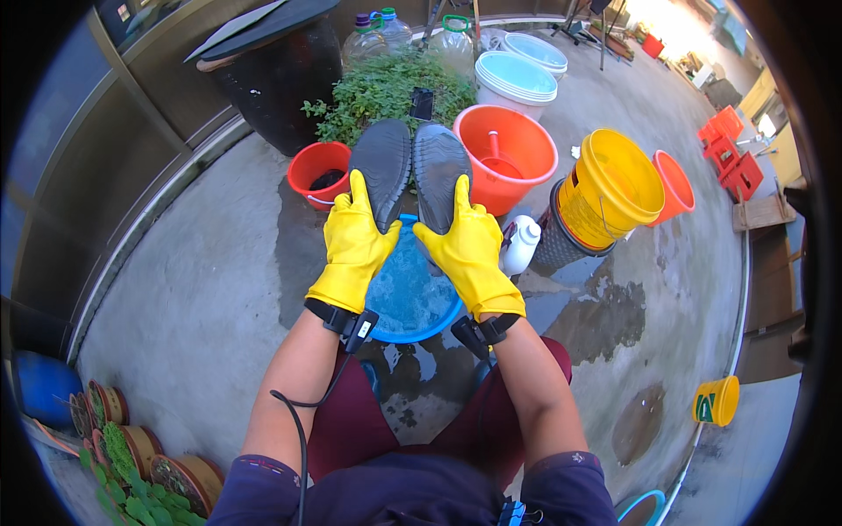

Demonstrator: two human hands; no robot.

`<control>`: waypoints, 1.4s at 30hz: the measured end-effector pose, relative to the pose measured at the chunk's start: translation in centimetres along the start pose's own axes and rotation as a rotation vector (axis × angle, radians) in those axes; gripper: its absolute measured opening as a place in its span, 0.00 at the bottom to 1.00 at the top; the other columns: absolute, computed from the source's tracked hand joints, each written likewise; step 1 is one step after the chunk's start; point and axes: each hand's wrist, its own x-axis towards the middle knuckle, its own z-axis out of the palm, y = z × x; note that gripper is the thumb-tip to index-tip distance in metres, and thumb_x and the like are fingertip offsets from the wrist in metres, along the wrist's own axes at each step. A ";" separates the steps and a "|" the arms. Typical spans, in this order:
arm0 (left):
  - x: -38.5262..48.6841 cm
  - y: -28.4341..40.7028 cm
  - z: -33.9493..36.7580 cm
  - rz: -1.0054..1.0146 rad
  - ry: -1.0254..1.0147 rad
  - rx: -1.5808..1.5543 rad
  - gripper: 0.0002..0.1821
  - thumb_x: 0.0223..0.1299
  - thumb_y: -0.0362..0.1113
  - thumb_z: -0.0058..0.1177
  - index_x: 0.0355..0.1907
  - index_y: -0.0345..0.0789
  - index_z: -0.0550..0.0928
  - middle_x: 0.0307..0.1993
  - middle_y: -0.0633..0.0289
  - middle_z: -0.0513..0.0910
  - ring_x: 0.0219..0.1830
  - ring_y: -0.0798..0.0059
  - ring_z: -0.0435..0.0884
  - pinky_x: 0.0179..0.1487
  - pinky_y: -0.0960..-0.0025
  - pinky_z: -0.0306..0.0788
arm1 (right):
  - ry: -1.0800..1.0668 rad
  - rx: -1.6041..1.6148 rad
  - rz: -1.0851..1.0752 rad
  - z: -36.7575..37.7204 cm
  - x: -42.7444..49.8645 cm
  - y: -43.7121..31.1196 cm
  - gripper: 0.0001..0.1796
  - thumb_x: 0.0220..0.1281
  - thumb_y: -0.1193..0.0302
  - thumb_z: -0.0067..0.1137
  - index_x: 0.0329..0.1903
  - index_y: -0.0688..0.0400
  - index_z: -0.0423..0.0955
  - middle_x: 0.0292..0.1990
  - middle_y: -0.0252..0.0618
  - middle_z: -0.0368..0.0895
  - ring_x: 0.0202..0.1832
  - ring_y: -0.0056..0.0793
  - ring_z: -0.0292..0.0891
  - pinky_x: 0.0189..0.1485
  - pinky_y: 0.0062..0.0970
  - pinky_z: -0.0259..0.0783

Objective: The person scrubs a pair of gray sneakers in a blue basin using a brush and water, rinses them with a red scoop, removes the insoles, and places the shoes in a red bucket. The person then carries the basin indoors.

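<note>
Two dark shoes are held up side by side, their ridged rubber soles facing me. My left hand (356,244), in a yellow rubber glove, grips the left shoe (383,167) near its lower end. The right shoe (441,167) is in my right hand (466,253), gloved the same way, with the index finger laid along the sole. Below the shoes stands a round blue basin (411,289) of sudsy water. A white plastic bottle (522,244) is just right of my right hand.
Beyond the shoes are a small red bucket (320,172), a large orange-red bucket (505,154) and leafy green plants (395,85). To the right, a yellow bucket (615,187) sits on a dark basket (572,230). Potted plants (131,447) line the lower left. The concrete floor (595,315) has wet patches.
</note>
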 end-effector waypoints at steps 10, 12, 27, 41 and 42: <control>0.3 0.1 -0.6 -0.016 -0.020 0.002 0.64 0.54 0.49 0.82 0.88 0.27 0.62 0.58 0.36 0.83 0.58 0.36 0.86 0.63 0.46 0.81 | 0.078 -0.036 -0.041 -2.4 0.4 0.7 0.62 0.52 0.47 0.87 0.87 0.55 0.68 0.50 0.56 0.89 0.54 0.57 0.87 0.60 0.50 0.80; 0.3 0.4 -0.6 -0.010 -0.030 0.027 0.65 0.54 0.50 0.83 0.89 0.29 0.61 0.54 0.40 0.82 0.56 0.39 0.85 0.59 0.45 0.81 | 0.063 -0.031 -0.042 -2.8 0.5 0.8 0.62 0.53 0.48 0.87 0.88 0.55 0.68 0.51 0.56 0.89 0.54 0.57 0.87 0.60 0.50 0.80; -0.3 0.9 -0.1 -0.014 -0.061 0.029 0.63 0.52 0.50 0.82 0.87 0.27 0.64 0.53 0.39 0.84 0.54 0.39 0.87 0.59 0.46 0.81 | 0.030 -0.082 -0.053 -1.1 0.2 1.3 0.66 0.53 0.45 0.86 0.89 0.58 0.63 0.51 0.61 0.89 0.52 0.61 0.89 0.57 0.53 0.82; -0.6 0.7 -0.2 -0.033 -0.087 0.017 0.64 0.51 0.51 0.82 0.88 0.29 0.65 0.54 0.38 0.83 0.55 0.38 0.87 0.60 0.45 0.81 | -0.052 -0.044 -0.037 -1.1 -0.5 0.7 0.66 0.55 0.43 0.84 0.90 0.57 0.63 0.57 0.61 0.88 0.59 0.60 0.86 0.64 0.50 0.80; -0.7 0.8 -0.3 -0.044 -0.092 0.015 0.64 0.51 0.51 0.82 0.88 0.29 0.65 0.54 0.38 0.83 0.55 0.38 0.87 0.60 0.45 0.81 | -0.054 -0.042 -0.036 -1.0 -0.5 0.6 0.65 0.55 0.43 0.84 0.90 0.57 0.63 0.57 0.61 0.88 0.59 0.60 0.86 0.64 0.50 0.80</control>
